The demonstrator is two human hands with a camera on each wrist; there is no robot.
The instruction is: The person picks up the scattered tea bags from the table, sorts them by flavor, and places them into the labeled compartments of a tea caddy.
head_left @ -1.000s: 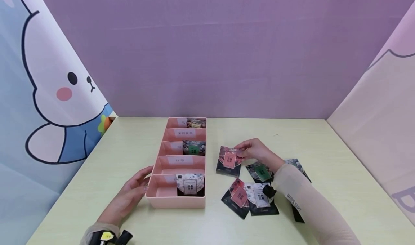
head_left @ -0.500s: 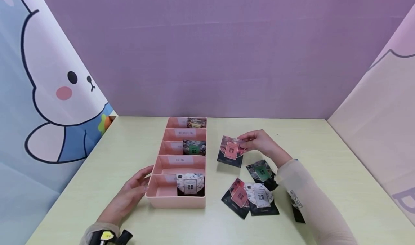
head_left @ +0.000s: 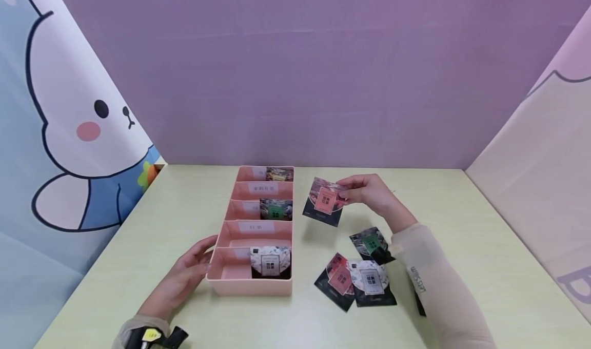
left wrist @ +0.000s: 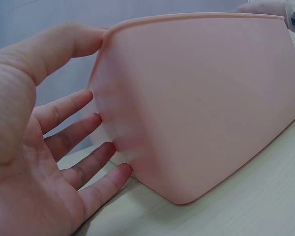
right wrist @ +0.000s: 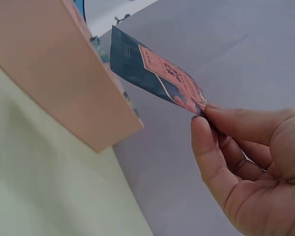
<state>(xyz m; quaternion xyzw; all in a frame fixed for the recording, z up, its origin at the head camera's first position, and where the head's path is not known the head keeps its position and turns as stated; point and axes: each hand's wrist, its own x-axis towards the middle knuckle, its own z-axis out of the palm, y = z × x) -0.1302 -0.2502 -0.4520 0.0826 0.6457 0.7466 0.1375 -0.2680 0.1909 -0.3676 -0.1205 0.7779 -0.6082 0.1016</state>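
A pink divided box with labelled compartments stands left of centre. My left hand is at its left side; in the left wrist view the thumb reaches its rim and the fairly straight fingers touch its wall. Between thumb and fingertips my right hand pinches the corner of a dark tea sachet with a red label, raised over the table right of the box. The right wrist view shows this red-label sachet tilted, with the box wall beside it.
On the table lie a red-label sachet, a white-label sachet overlapping it, and a green-label sachet. Another dark sachet is mostly hidden under the right sleeve. Inside the box stand white, green and yellowish sachets.
My right hand has lifted the red-label sachet up and away from the table, its shadow now apart below it, and lately slightly left. The left hand stays at the box.
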